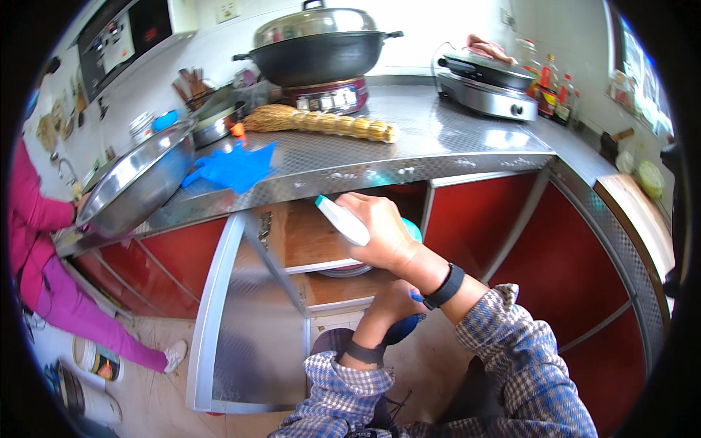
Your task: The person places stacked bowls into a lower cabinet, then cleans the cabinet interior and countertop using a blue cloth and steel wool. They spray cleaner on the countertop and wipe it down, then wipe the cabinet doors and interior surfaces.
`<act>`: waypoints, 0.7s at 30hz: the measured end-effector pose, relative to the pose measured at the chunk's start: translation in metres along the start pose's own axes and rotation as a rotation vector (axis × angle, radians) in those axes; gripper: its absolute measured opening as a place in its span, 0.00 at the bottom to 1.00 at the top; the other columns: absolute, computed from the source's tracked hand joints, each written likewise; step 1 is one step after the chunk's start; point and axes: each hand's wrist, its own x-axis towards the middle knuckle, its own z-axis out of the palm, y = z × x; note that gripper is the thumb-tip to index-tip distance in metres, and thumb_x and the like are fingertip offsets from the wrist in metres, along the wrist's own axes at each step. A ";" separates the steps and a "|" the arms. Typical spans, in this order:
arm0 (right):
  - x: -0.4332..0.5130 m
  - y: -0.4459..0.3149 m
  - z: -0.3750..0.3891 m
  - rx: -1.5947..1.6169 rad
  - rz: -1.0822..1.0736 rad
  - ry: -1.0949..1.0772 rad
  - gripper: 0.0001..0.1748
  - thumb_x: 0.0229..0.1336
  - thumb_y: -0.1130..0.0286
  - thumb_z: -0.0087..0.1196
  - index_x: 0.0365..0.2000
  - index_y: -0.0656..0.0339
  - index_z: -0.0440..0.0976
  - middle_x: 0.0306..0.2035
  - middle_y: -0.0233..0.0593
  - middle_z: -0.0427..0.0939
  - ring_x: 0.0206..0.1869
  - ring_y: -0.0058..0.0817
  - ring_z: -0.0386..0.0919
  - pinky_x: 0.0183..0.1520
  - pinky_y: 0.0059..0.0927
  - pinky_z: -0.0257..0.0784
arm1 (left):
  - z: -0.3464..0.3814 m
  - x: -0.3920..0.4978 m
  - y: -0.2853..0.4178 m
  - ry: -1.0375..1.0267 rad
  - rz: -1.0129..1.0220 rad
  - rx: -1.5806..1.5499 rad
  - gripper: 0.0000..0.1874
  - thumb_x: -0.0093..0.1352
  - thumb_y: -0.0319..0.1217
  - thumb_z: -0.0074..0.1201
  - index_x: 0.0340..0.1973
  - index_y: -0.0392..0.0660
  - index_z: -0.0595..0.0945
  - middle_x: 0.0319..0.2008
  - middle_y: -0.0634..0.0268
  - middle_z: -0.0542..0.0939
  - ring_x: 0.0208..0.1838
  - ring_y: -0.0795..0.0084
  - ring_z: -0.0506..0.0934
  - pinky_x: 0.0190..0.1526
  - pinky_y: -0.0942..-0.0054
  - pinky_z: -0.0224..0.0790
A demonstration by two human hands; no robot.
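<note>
My right hand (pixel 383 227) grips a spray bottle with a white trigger head (pixel 342 219) and a teal nozzle tip. Part of the bottle's teal body (pixel 413 230) shows behind the wrist. It is held before an open base cabinet (pixel 315 241) with wooden shelves, just under the counter edge. Lower down, my left hand (pixel 395 300) is bent inward near my knee, its fingers closed around what looks like a dark blue cloth (pixel 404 329), mostly hidden. The metal-framed cabinet door (pixel 260 328) stands swung out to the left of my left hand.
On the steel counter (pixel 416 128) are a straw brush (pixel 328 121), a blue glove (pixel 233 164), a tilted steel basin (pixel 137 180), a lidded wok (pixel 323 55) and an electric griddle (pixel 487 90). A cutting board (pixel 635 213) lies right. Another person (pixel 71 284) stands left.
</note>
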 end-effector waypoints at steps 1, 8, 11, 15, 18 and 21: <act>-0.001 0.002 -0.003 0.005 0.019 0.025 0.15 0.41 0.73 0.64 0.35 0.61 0.77 0.33 0.49 0.82 0.39 0.54 0.83 0.44 0.48 0.80 | -0.002 0.002 0.000 0.014 0.062 -0.026 0.17 0.57 0.39 0.69 0.33 0.39 0.85 0.31 0.50 0.86 0.37 0.49 0.84 0.41 0.58 0.75; -0.051 0.043 -0.084 -0.138 0.235 0.190 0.07 0.48 0.73 0.60 0.32 0.59 0.76 0.31 0.52 0.82 0.39 0.59 0.81 0.44 0.53 0.79 | -0.016 0.010 0.029 -0.303 -0.444 0.039 0.20 0.55 0.38 0.74 0.38 0.40 0.87 0.33 0.57 0.87 0.37 0.65 0.84 0.44 0.65 0.77; -0.084 0.070 -0.130 -0.252 0.347 0.361 0.07 0.49 0.74 0.59 0.32 0.58 0.78 0.31 0.51 0.83 0.40 0.58 0.82 0.43 0.52 0.80 | -0.012 0.017 0.046 -0.258 -0.478 0.047 0.19 0.54 0.36 0.71 0.37 0.37 0.87 0.29 0.51 0.86 0.34 0.62 0.85 0.42 0.64 0.78; -0.131 0.117 -0.199 -0.398 0.522 0.498 0.07 0.50 0.73 0.60 0.33 0.56 0.81 0.33 0.49 0.85 0.39 0.55 0.83 0.43 0.46 0.81 | -0.002 0.026 0.053 -0.281 -0.487 0.054 0.20 0.54 0.36 0.71 0.38 0.36 0.87 0.29 0.53 0.86 0.35 0.65 0.85 0.42 0.65 0.78; -0.158 0.152 -0.245 -0.458 0.635 0.652 0.05 0.49 0.71 0.63 0.29 0.56 0.80 0.30 0.48 0.84 0.38 0.53 0.84 0.42 0.45 0.81 | 0.008 0.030 0.051 -0.305 -0.484 0.079 0.21 0.55 0.36 0.72 0.40 0.36 0.87 0.28 0.59 0.85 0.33 0.72 0.82 0.39 0.69 0.76; -0.177 0.180 -0.282 -0.630 0.716 0.810 0.06 0.49 0.72 0.60 0.31 0.57 0.80 0.32 0.52 0.84 0.39 0.58 0.83 0.43 0.51 0.80 | 0.017 0.033 0.050 -0.317 -0.475 0.094 0.20 0.54 0.36 0.72 0.39 0.37 0.87 0.29 0.57 0.85 0.34 0.69 0.83 0.41 0.68 0.77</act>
